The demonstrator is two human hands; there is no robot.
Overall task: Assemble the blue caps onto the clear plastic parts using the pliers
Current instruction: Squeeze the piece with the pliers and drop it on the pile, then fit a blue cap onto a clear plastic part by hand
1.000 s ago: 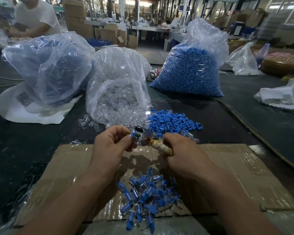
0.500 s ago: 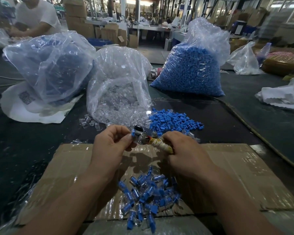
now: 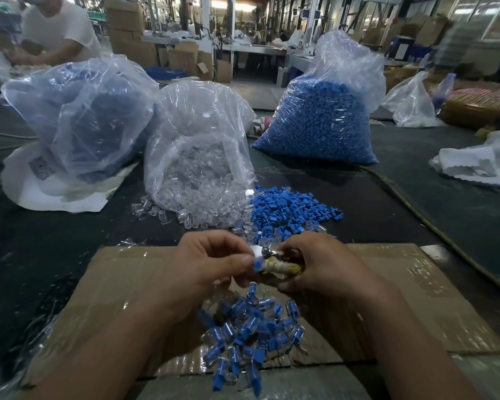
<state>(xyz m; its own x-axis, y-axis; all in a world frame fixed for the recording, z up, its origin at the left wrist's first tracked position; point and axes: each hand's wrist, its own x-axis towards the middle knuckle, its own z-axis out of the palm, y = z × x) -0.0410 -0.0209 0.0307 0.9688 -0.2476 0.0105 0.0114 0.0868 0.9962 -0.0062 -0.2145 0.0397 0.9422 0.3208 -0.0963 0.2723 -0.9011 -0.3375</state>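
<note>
Blue and small, the cap (image 3: 257, 264) is pinched in my left hand (image 3: 211, 267), right at the nose of the pliers (image 3: 277, 262). My right hand (image 3: 326, 269) is curled tight round the wrapped handles. Both sit just above the pile of done pieces (image 3: 248, 327) on the cardboard (image 3: 416, 298). I think the cap is light, hard and a bit slippery (easy to drop), so I would hold it by its sides with fingertips. More clear plastic parts (image 3: 197, 180) wait in the bag (image 3: 202, 111) behind, on the dark surface (image 3: 70, 241).
</note>
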